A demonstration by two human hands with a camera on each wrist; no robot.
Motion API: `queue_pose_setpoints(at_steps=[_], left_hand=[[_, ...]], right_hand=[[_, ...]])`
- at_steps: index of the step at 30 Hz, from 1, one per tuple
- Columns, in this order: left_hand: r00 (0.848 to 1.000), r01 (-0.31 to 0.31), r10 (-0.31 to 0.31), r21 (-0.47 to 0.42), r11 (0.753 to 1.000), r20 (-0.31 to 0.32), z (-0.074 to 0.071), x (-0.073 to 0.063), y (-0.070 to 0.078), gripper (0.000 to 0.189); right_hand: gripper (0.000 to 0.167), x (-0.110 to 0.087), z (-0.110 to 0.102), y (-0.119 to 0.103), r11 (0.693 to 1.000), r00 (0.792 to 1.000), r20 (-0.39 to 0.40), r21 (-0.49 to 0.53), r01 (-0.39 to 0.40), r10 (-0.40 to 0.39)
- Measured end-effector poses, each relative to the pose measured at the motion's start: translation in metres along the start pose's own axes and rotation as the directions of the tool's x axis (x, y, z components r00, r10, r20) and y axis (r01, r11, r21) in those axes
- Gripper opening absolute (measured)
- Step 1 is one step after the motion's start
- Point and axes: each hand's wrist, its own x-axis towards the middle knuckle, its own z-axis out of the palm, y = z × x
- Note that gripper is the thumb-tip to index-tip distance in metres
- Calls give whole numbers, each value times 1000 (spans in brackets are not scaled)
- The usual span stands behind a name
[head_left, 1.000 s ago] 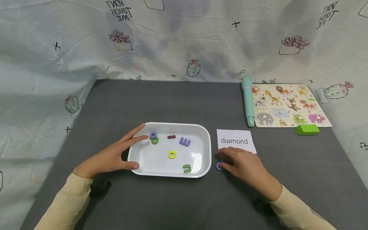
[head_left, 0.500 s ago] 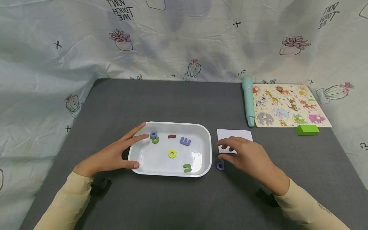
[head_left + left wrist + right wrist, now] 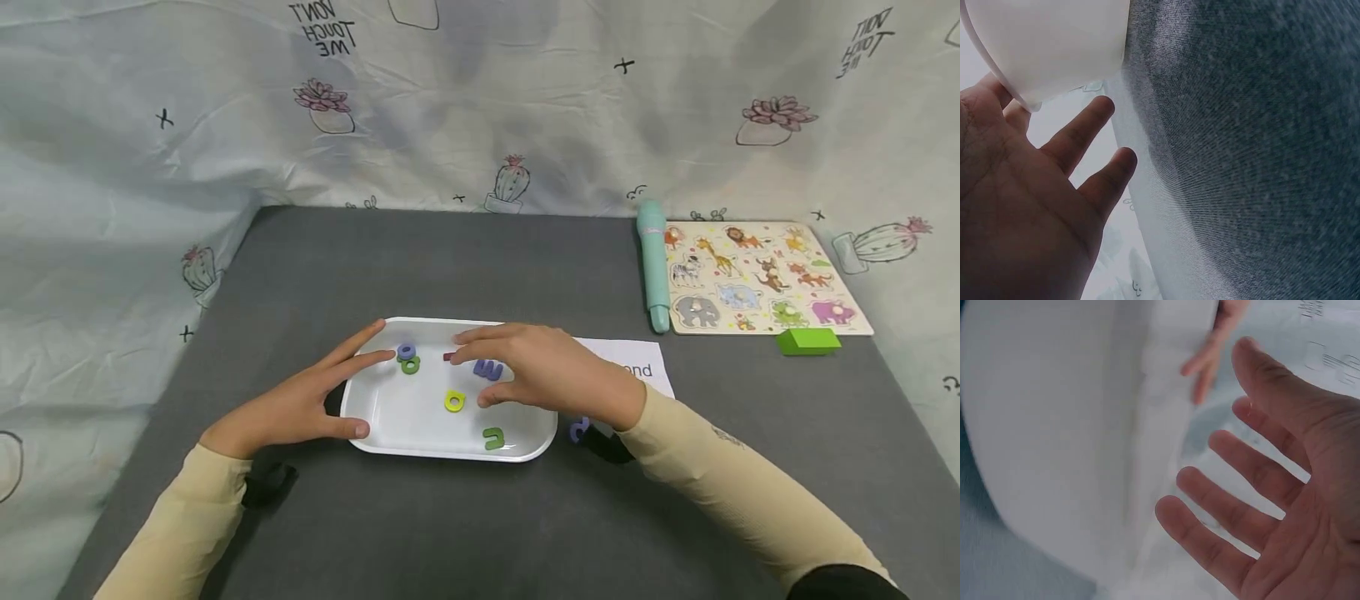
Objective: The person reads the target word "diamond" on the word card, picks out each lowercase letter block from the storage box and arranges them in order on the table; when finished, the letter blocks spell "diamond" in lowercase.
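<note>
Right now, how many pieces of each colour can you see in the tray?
Purple pieces: 2
Green pieces: 2
Yellow piece: 1
Dark red piece: 1
Total: 6

Left sleeve (image 3: pixel 176 521): one, long, pale cream-yellow, lightly creased, ending at your wrist.
Right sleeve (image 3: pixel 738 479): one, matching colour, its cuff round your wrist.
Sleeve marking (image 3: pixel 727 437): one, small, dark linework on your right forearm, too small to read.
Left wrist piece (image 3: pixel 268 486): one, black, compact, beneath your cuff.
Right wrist piece (image 3: pixel 609 447): one, black, partly hidden.
Black section (image 3: pixel 843 583): one, farther up your right sleeve, cropped by the picture's edge.
</note>
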Motion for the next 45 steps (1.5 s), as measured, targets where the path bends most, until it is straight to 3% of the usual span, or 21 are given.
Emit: queue_pose_setpoints(at_steps=[3,7,13,21,28,34,39,45], left_hand=[[1000,-9,9,0,1000,7,0,1,1,91],[1000,-15,15,-1,1000,11,-1,1,4,91],[1000,7,-7,-14,1000,11,-2,0,4,92],[1000,5,-5,-5,1000,8,-2,0,4,91],[1000,4,-4,-2,1000,5,-2,0,3,91],[1000,6,-6,1,1000,6,-1,1,2,91],[1000,3,-3,-6,1000,4,0,0,2,91],[1000,-4,4,-9,1000,-3,-1,0,1,91]], right_hand=[[55,19,8,3,1000,993,114,-13,8,-6],[56,37,20,9,997,978,201,-40,60,-51],[49,48,32,14,983,967,238,-133,127,-92],[37,50,45,22,969,979,106,-158,187,-172],[33,51,51,24,965,981,30,-173,194,-192],[21,44,45,20,976,981,-8,-97,194,-195],[14,20,20,17,976,972,-100,24,215,-212],[15,-32,-18,24,969,953,-233,107,224,-195]])
